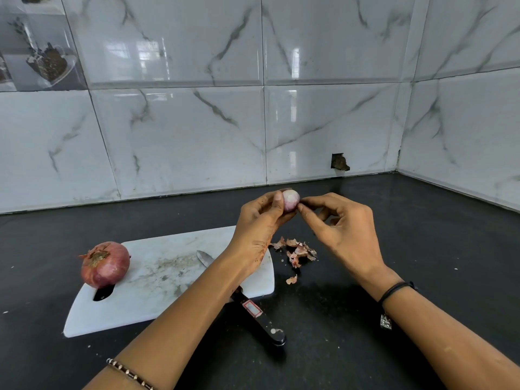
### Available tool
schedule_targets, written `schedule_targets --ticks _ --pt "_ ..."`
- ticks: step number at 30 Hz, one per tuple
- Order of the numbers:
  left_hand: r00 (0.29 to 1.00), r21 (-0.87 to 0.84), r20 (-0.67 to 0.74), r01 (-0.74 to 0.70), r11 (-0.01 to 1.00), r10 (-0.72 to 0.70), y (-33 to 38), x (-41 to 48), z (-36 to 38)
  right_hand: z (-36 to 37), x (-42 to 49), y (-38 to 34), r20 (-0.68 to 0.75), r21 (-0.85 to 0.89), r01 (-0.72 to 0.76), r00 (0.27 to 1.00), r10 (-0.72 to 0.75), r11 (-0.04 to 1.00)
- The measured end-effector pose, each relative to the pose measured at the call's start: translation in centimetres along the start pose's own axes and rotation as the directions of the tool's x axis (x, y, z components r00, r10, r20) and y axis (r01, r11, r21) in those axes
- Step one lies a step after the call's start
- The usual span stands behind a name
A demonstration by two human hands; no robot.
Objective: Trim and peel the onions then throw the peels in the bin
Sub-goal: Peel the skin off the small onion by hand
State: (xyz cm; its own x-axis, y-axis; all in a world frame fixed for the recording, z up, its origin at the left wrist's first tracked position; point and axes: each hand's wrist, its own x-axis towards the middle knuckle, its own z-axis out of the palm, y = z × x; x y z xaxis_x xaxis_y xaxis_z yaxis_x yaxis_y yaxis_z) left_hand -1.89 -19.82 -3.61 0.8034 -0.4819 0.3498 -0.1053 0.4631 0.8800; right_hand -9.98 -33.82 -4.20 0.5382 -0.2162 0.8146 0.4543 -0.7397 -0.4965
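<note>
My left hand (260, 218) grips a small, pale, mostly peeled onion (291, 199) above the counter. My right hand (343, 229) pinches at the onion's right side with thumb and forefinger. A large red onion (105, 264) with its skin on sits at the left end of the white cutting board (157, 280). A black-handled knife (250, 305) lies across the board's right edge, its blade partly hidden under my left forearm. A pile of onion peels (297, 249) lies on the black counter right of the board.
The black counter (394, 319) runs back to a white marble-tiled wall (197, 136) and a corner at the right. A single peel scrap (292, 280) lies nearer me. No bin is in view.
</note>
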Motion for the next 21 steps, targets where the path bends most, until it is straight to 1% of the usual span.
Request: schedule_targets --ticks 3,8,12,16,18,21 --pt "0.999 0.119 -0.001 -0.04 0.992 0.041 -0.15 0.0 -0.32 -0.06 -0.01 -0.03 0.02 0.01 -0.031 0.999 0.03 0.999" --pt "0.998 0.207 0.018 -0.067 0.976 0.064 -0.23 -0.23 -0.27 -0.06 -0.04 -0.01 0.033 0.004 -0.118 0.993 0.118 0.993" --pt "0.997 0.229 0.034 -0.071 0.971 0.065 -0.18 -0.39 -0.09 0.15 -0.13 0.05 0.04 -0.029 -0.148 0.988 0.149 0.989" --pt "0.999 0.254 0.019 -0.041 0.966 0.037 -0.49 -0.51 0.14 0.39 -0.27 -0.23 0.059 -0.057 -0.118 0.991 0.122 0.991" --pt "1.0 0.21 -0.009 0.012 0.978 -0.011 -0.47 -0.45 0.25 0.43 -0.32 -0.26 0.055 -0.068 -0.106 0.992 0.11 0.992" --pt "0.993 -0.007 -0.049 0.11 0.994 -0.111 0.09 -0.31 0.48 0.4 -0.31 0.12 0.013 -0.085 -0.104 0.994 0.105 0.991"
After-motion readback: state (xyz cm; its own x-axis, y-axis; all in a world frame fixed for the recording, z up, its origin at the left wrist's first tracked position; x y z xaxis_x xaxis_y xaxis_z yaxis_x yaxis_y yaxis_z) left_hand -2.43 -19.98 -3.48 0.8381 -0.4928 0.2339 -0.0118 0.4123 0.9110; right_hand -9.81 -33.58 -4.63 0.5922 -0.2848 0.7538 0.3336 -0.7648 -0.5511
